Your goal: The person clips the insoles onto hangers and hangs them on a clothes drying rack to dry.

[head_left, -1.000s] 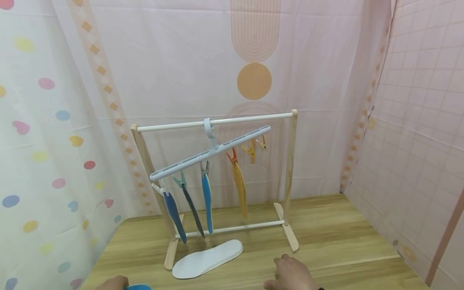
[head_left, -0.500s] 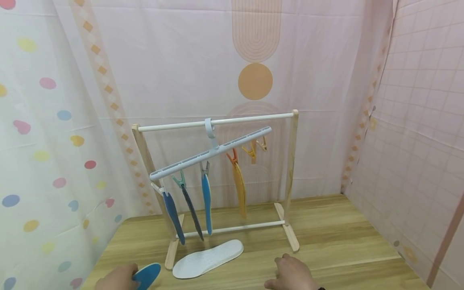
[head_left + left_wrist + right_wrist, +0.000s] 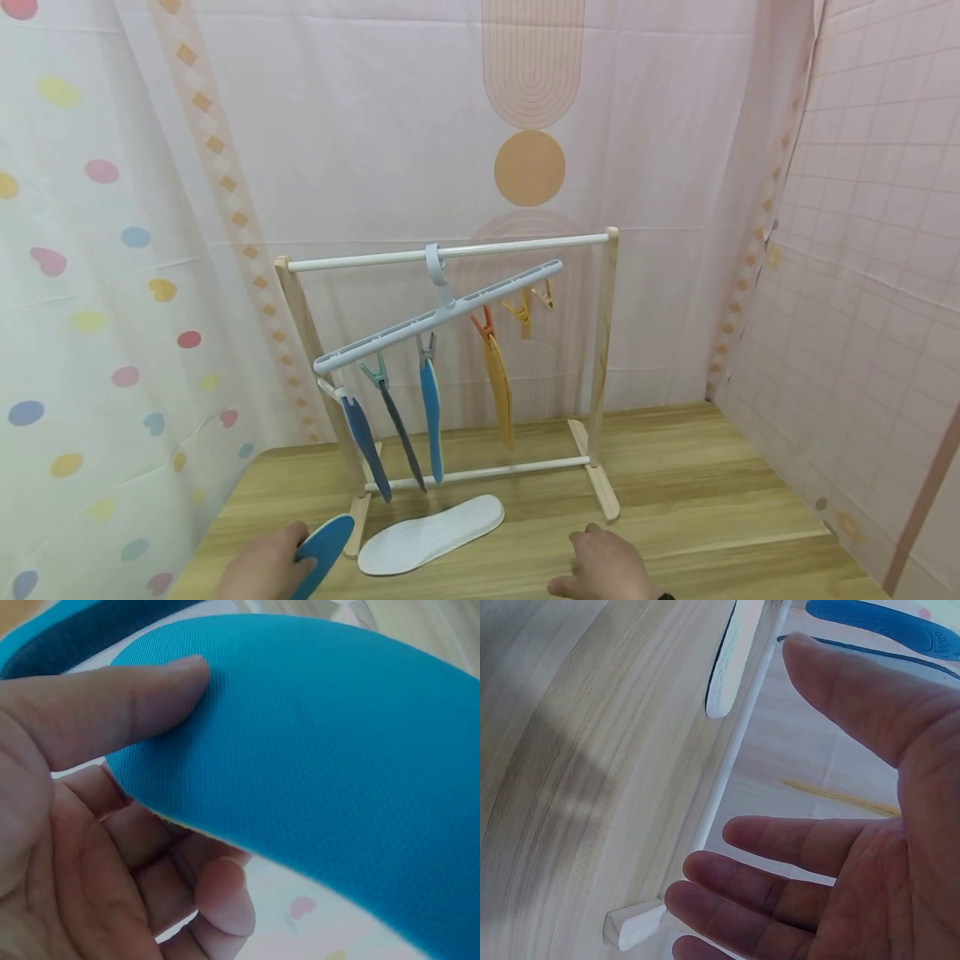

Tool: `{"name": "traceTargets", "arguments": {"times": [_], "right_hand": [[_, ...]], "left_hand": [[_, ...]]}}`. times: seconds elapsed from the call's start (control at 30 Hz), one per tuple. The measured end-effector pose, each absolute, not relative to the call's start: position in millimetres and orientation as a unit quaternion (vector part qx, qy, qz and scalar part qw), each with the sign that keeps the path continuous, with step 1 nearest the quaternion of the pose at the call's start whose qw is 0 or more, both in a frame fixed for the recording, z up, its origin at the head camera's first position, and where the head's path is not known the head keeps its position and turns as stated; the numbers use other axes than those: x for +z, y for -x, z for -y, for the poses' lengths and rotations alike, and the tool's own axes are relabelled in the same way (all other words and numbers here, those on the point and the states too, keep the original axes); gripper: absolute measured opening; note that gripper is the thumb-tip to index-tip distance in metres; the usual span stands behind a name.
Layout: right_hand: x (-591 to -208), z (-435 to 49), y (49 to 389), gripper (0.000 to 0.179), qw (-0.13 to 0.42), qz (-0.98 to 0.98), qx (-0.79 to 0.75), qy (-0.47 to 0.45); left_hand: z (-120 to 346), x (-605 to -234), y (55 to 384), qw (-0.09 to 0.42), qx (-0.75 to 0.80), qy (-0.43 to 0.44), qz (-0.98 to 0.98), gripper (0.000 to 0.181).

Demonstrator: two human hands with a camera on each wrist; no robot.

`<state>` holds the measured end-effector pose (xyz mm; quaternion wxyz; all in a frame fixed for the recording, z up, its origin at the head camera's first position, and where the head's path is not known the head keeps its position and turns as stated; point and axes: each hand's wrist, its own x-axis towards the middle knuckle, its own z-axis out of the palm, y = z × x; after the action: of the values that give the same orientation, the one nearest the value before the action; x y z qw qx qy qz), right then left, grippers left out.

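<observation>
The blue insole has a fine woven cloth face, matt; the table is smooth wood.

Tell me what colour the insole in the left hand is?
Blue-teal. The insole held by the left hand shows best in the left wrist view.

Both wrists run off the bottom edge; the blue insole is partly covered by the left hand.

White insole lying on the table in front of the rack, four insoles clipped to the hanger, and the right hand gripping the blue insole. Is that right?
Not quite: the left hand grips the blue insole, as the left wrist view shows. The right hand holds nothing. The white insole does lie on the table, and four insoles hang from the hanger.
</observation>
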<state>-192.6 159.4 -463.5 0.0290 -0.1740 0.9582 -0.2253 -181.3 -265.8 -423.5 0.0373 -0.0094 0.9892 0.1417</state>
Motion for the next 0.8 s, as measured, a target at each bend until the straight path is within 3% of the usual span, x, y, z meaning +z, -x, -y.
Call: {"name": "traceTargets", "arguments": {"times": [0.27,0.8], "right_hand": [[-462.3,-160.0,193.1,0.06,0.035,-0.957,-0.229,0.173],[-458.1,-157.8,193.6,0.063,0.023,-0.959,-0.227,0.17]], "left_hand": [[249.8,-417.5,181.1,0.018,0.142,-0.007,-0.99,0.018],[225.3,-405.3,174.0,-0.071,0.173,-0.053,-0.981,0.018]]}}
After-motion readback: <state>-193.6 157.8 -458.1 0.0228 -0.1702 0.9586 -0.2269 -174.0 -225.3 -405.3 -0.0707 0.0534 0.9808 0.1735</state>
